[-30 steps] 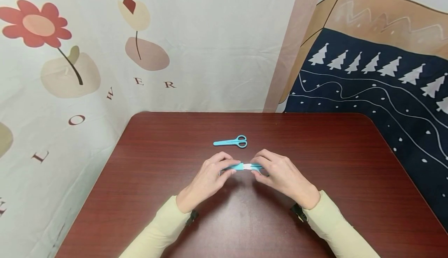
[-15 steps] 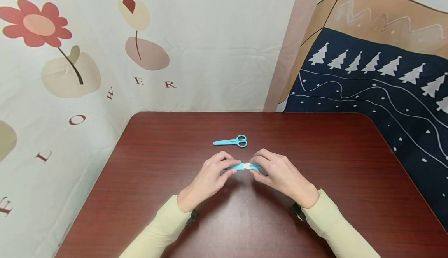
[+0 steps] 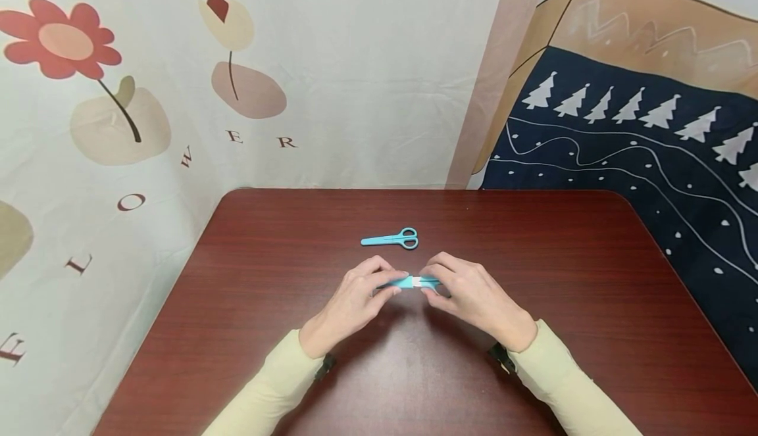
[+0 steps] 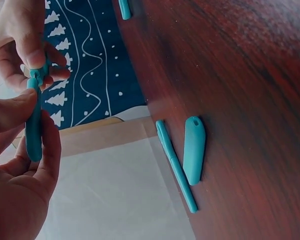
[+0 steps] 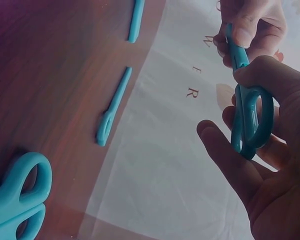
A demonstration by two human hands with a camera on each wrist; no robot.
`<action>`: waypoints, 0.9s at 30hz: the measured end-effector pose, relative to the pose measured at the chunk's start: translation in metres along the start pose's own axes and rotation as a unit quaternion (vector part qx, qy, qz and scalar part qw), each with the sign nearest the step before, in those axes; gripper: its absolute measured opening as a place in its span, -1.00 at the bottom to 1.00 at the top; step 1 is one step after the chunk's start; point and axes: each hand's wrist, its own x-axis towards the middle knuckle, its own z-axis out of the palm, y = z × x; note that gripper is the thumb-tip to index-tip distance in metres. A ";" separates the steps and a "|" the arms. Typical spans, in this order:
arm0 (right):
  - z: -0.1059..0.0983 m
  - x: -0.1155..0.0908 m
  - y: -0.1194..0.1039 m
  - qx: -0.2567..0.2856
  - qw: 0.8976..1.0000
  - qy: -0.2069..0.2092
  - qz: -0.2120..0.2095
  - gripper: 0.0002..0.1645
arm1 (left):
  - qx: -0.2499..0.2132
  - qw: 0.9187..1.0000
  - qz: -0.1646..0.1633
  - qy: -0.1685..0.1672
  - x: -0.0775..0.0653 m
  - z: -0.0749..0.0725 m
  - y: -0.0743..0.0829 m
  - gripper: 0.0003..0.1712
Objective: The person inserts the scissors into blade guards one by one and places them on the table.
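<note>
In the head view, my left hand (image 3: 354,296) pinches a light-blue blade cover (image 3: 403,282) between thumb and fingers. My right hand (image 3: 481,296) grips blue-handled scissors (image 5: 264,131) by the handles, partly hiding them. Between the hands shows a short strip of pale blade (image 3: 417,281), its tip inside the cover. Both pieces are held in line above the table. Beyond them lie other blue scissors (image 3: 389,239), loops to the right.
The reddish-brown table (image 3: 284,225) ends at a printed curtain (image 3: 367,94). The left wrist view shows a loose blue cover-like piece (image 4: 194,150) on the table. Large blue handle loops (image 5: 38,175) lie at lower left in the right wrist view.
My right hand has shifted slightly left with the scissors. Less blade shows between handles and cover now. The left hand and the scissors lying beyond have stayed in place.
</note>
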 end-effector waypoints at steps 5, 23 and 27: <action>0.002 0.001 0.001 -0.002 1.000 0.002 -0.001 -0.65 | -0.001 1.000 0.003 0.004 0.001 0.000 -0.001 -0.70; 0.003 0.004 -0.002 -0.021 1.000 0.000 -0.003 -0.65 | 0.011 0.999 0.028 0.011 0.003 0.004 -0.002 -0.70; 0.004 0.003 -0.001 -0.021 1.000 0.003 -0.008 -0.66 | 0.014 1.000 0.026 0.009 0.003 0.005 -0.002 -0.70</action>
